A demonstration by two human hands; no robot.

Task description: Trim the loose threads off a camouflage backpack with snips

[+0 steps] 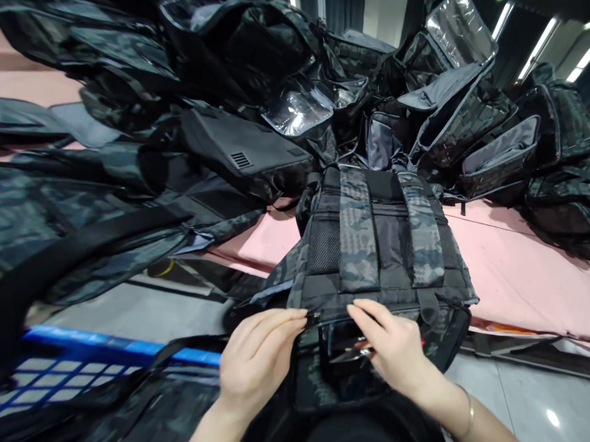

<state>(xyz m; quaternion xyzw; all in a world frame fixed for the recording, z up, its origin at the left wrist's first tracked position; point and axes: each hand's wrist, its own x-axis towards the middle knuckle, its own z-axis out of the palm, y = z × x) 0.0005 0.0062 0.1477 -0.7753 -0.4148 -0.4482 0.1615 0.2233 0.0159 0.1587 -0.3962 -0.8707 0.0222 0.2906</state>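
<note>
Pink tabletop (516, 267) carries a heap of dark camouflage bags (261, 71) across the upper frame, pushed back to leave working room. One camouflage backpack (376, 249) overhangs the near edge at centre, within reach. Left hand (256, 361) pinches its zipper seam; right hand (392, 347) grips the opening, spreading it.

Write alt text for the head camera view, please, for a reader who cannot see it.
Two bare hands work at the near edge of a dark camouflage backpack on a pink table: the left hand pinches its zipper, the right hand holds small scissors. Many similar backpacks are piled behind.
</note>
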